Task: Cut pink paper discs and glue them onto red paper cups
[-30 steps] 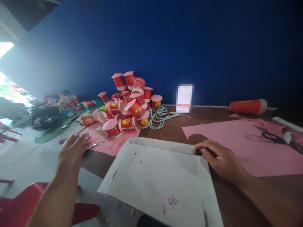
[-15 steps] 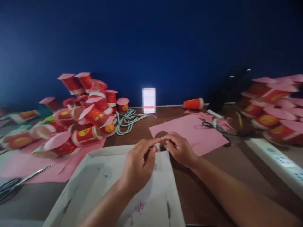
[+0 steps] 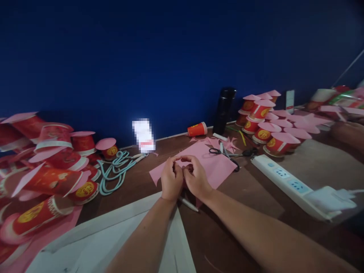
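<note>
My left hand (image 3: 171,179) and my right hand (image 3: 194,177) meet in front of me, fingers curled and pinched together over the near edge of a pink paper sheet (image 3: 210,163). What the fingertips grip is too small to name. A white pen (image 3: 189,204) lies on the brown table just below the hands. A white paper tray (image 3: 85,242) with folded edges lies under my left forearm.
Piles of red paper cups with pink lids stand at the left (image 3: 51,167) and at the back right (image 3: 264,117). Black scissors (image 3: 224,153), a white power strip (image 3: 284,180), a black bottle (image 3: 224,110), a teal cord (image 3: 116,172) and a single red cup (image 3: 197,129) lie around. Another person's arm (image 3: 348,132) shows at the right edge.
My view has swung to the right. My left hand came over from the left side to join the right hand, and both moved off the tray corner onto the pink sheet.
</note>
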The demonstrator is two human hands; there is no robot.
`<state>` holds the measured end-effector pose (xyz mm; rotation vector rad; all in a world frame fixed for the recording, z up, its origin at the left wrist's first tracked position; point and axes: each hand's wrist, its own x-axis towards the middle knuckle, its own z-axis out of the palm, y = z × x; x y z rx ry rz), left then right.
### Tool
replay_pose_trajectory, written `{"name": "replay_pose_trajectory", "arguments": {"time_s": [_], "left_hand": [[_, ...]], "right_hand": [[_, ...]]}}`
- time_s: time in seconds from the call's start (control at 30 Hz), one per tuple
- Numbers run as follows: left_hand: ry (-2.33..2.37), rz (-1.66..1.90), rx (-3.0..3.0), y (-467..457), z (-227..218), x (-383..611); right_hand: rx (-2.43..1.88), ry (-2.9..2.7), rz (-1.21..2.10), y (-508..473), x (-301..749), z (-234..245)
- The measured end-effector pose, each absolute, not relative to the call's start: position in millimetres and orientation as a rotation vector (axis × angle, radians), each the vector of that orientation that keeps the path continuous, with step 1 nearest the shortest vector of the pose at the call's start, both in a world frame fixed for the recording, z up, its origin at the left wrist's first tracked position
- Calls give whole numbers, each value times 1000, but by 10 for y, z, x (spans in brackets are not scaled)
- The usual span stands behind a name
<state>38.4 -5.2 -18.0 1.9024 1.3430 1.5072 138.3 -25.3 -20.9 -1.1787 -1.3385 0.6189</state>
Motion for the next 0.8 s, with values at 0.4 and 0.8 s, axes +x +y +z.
{"name": "replay_pose_trajectory", "arguments": {"time_s": [0.4,0.8], "left_hand": [[1371,1463,2130,-92,-221,372],[1172,1387,2205,-113,-187,384]], "right_hand": [[-1788,-1299,539,458,2224,334],[-2366,-1282,289,785,3326,108]]}}
